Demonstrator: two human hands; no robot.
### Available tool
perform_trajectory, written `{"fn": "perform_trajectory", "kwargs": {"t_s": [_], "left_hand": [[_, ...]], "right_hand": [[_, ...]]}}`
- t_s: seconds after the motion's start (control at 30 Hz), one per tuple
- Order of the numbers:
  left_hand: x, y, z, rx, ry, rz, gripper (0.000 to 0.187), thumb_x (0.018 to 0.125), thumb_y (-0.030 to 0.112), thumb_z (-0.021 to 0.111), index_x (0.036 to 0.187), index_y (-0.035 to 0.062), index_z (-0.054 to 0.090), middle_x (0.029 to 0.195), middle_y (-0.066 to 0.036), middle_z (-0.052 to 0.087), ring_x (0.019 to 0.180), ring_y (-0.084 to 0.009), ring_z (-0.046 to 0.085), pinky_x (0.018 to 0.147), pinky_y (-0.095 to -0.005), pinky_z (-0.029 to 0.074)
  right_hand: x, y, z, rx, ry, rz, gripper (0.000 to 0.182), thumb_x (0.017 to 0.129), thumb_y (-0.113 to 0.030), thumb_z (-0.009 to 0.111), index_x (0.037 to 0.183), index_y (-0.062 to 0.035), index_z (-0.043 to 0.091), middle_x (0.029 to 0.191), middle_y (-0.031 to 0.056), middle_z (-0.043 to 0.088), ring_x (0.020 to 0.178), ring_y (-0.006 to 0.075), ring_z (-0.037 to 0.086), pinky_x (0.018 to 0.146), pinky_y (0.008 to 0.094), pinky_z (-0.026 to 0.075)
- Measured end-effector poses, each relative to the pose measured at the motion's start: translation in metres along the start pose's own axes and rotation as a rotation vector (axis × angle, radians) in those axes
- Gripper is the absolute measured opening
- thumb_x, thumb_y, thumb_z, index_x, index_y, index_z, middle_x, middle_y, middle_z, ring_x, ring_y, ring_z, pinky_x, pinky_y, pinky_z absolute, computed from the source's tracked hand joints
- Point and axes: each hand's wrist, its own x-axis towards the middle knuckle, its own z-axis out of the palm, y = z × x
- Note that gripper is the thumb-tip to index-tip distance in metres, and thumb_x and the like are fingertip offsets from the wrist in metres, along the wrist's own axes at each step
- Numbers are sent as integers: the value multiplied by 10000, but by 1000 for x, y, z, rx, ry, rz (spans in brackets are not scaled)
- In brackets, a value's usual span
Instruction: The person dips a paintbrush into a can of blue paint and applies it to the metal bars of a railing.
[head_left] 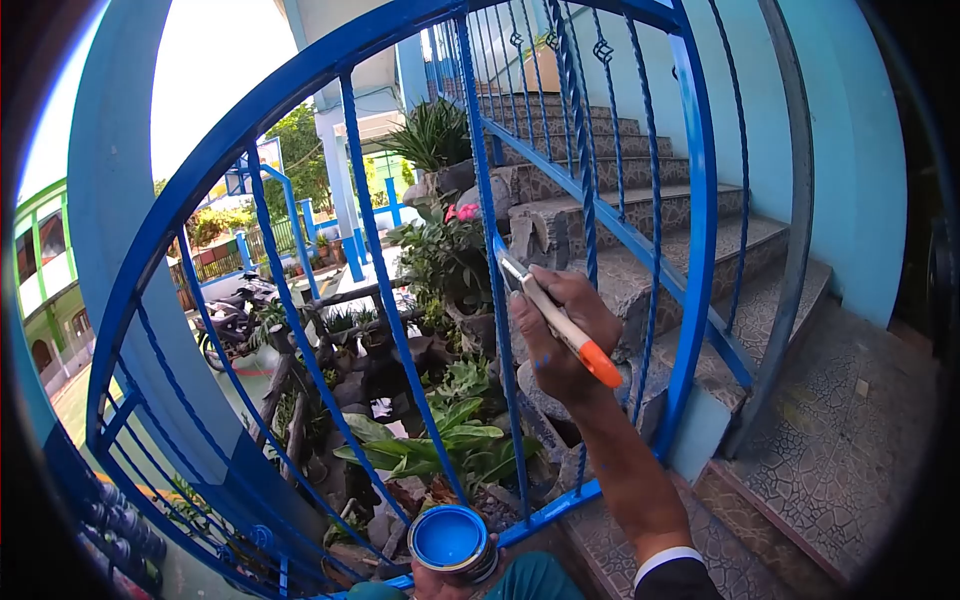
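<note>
My right hand (560, 335) grips a paintbrush (560, 325) with a white shaft and orange end. Its bristle tip touches a blue vertical bar (490, 260) of the metal railing (690, 200). Low in the view, my left hand (440, 580) holds a small open can of blue paint (448, 538); only the fingers show under the can. The railing's bars and frame are painted bright blue, and blue specks dot my right hand.
Stone steps (700, 250) climb behind the railing on the right, beside a light blue wall (860, 150). Plants and rocks (440, 430) fill a garden bed behind the bars. A blue column (110, 220) stands left; a motorbike (235, 320) is parked beyond.
</note>
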Motion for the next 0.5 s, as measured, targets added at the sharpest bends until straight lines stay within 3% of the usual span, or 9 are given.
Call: {"fn": "perform_trajectory", "kwargs": {"t_s": [0.03, 0.13, 0.2, 0.27, 0.4, 0.5], "left_hand": [[2, 0, 4, 4, -10, 4, 721, 994, 695, 566, 1341, 72, 678, 1244, -222, 714, 1150, -444, 671, 1034, -618, 587], [6, -2, 15, -3, -35, 0, 705, 1002, 681, 564, 1341, 73, 678, 1239, -218, 716, 1147, -443, 671, 1038, -618, 584], [7, -3, 23, -1, -46, 1, 694, 1007, 671, 562, 1340, 73, 678, 1236, -216, 717, 1146, -442, 672, 1041, -619, 583], [10, -2, 30, 3, -56, -1, 684, 1012, 662, 560, 1340, 74, 678, 1233, -214, 718, 1144, -441, 672, 1044, -619, 581], [17, 2, 32, 10, -75, 4, 662, 1023, 644, 557, 1340, 75, 679, 1226, -209, 721, 1140, -440, 673, 1051, -620, 577], [29, 10, 14, 51, -49, -29, 586, 1053, 576, 545, 1330, 80, 689, 1221, -186, 736, 1163, -419, 679, 1101, -620, 545]], "right_hand": [[2, -5, -4, -10, -30, -111, 243, 914, -50, 825, 1125, 48, 753, 982, 151, 761, 848, 241, 766, 756, 346, 621], [6, -12, -8, 190, 29, 88, 263, 960, -70, 817, 1174, 60, 737, 1065, 133, 764, 898, 153, 728, 811, 315, 606], [26, -4, 1, 385, 187, 262, 268, 1008, -70, 780, 1236, 55, 715, 1161, 110, 749, 1000, 140, 710, 894, 302, 599], [46, 11, 6, 178, 198, 275, 261, 1014, -77, 774, 1229, 58, 715, 1163, 116, 749, 990, 126, 710, 878, 275, 592], [38, 4, 10, 20, -11, 35, 243, 988, -51, 782, 1197, 61, 727, 1070, 133, 768, 942, 140, 723, 857, 297, 596], [38, -12, 5, 12, 18, -157, 214, 970, -46, 794, 1150, 60, 747, 1034, 156, 767, 906, 198, 747, 818, 333, 603]]}}
